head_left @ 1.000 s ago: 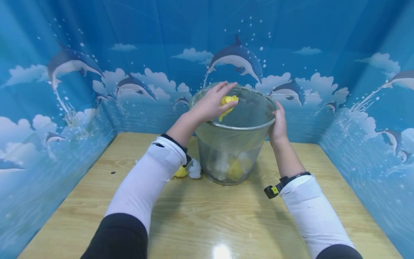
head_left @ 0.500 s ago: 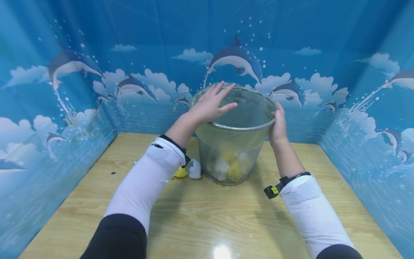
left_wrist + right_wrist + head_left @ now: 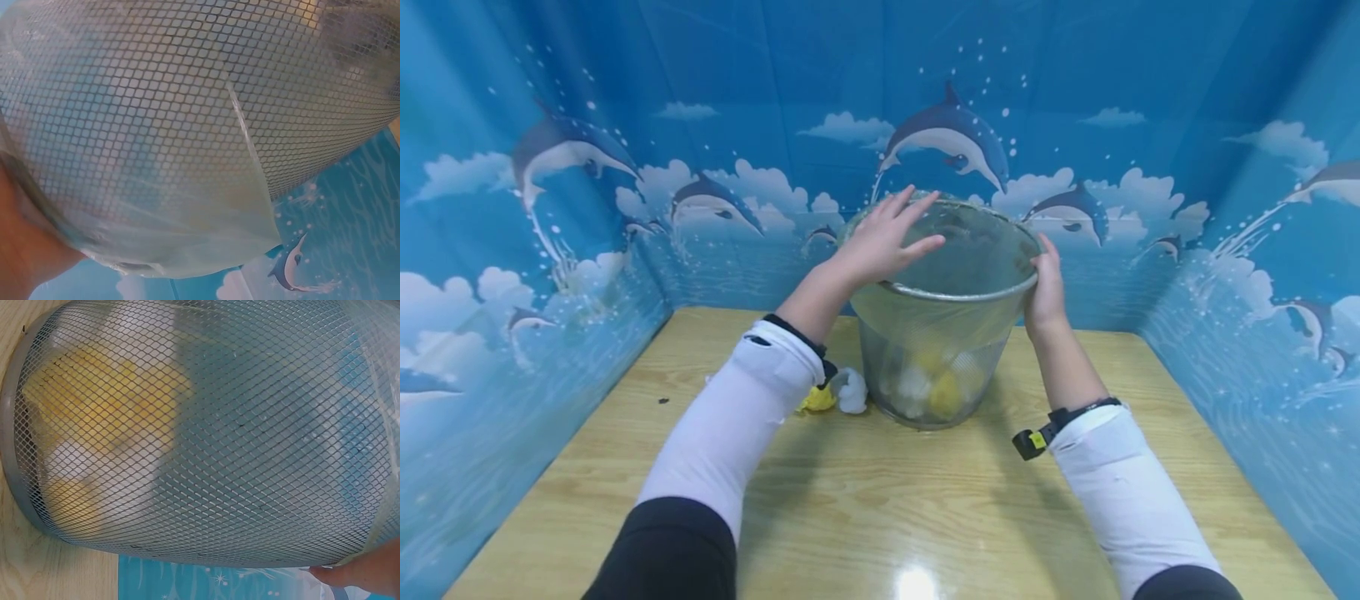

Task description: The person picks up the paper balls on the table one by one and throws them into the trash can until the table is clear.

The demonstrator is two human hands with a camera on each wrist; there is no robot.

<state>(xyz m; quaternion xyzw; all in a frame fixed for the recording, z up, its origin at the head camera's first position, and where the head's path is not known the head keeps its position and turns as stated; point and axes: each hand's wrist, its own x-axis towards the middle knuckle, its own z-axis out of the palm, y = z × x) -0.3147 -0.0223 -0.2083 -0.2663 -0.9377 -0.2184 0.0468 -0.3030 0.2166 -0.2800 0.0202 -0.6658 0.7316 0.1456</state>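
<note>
Here, bin (image 3: 937, 350) rim between both hands' fingers (image 3: 917, 208).

A light wooden desk (image 3: 625, 467) fills the lower frame. A mesh bin (image 3: 936, 367) stands at its centre; beside it, left, lie a yellow wad (image 3: 817, 399) and a white wad (image 3: 852, 392).

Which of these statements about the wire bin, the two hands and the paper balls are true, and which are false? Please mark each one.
1. The left hand holds a yellow paper ball. False: it is open and holds nothing, above the rim of the wire bin.
2. The right hand holds the bin's rim. True.
3. The bin lies on its side. False: it stands upright on the wooden table.
4. Paper balls lie on the table left of the bin. True.
5. The bin is empty. False: yellow and white crumpled paper lies inside.
</note>
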